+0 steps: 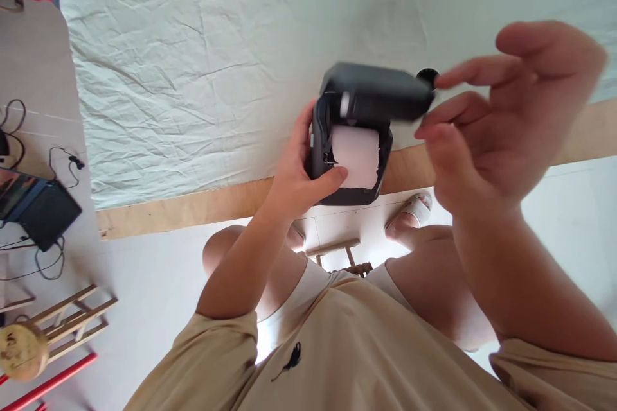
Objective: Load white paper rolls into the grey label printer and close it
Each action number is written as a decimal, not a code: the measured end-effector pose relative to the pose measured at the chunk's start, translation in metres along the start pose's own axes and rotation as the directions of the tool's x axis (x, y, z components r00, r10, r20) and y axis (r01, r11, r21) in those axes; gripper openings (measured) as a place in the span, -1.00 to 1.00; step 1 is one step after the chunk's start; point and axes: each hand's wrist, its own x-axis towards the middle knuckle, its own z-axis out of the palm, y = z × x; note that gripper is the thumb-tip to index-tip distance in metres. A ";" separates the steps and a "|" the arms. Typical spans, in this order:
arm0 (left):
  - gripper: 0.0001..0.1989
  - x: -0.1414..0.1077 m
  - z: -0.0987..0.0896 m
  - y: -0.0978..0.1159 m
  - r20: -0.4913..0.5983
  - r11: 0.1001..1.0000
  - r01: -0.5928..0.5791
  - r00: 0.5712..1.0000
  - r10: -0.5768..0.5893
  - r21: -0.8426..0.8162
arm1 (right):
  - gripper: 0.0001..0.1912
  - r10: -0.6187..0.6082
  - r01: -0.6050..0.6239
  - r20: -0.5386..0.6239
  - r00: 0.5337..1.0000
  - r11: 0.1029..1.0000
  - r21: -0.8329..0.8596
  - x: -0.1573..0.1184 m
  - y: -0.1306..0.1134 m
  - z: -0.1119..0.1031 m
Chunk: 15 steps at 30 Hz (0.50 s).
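A dark portable thermal printer [317, 148] is held above the front edge of the cloth-covered table, its lid [380, 93] swung up. A white paper roll [357, 154] lies inside the body. My left hand [303, 173] grips the printer's left side, with the thumb over the rim at the paper. To the right, my right hand [501, 109] has its fingers apart, fingertips at the lid's right end; whether they touch it is unclear. Behind that end a small round black thing [427, 77] shows, partly hidden.
A wrinkled pale green cloth [193, 77] covers the table, leaving a bare wooden edge [193, 209]. On the floor at left are a black laptop-like device [48, 212] with cables, a wooden stool [24, 350] and red bars [58, 379]. My legs are below the table edge.
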 end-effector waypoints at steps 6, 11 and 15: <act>-0.15 0.000 0.005 0.007 0.008 0.999 -0.002 1.000 0.002 -0.054 | -0.70 0.111 -0.122 0.062 0.992 0.972 0.201 -0.020 0.023 0.014; -0.40 0.001 0.012 0.013 -0.025 0.993 0.075 0.997 -0.077 -0.088 | -0.66 0.127 -0.171 0.216 0.968 0.965 0.199 -0.025 0.043 0.018; -0.52 0.001 0.013 0.012 -0.008 0.990 0.080 0.997 -0.081 -0.115 | -0.52 0.164 -0.223 0.341 0.926 0.964 0.144 -0.015 0.040 0.010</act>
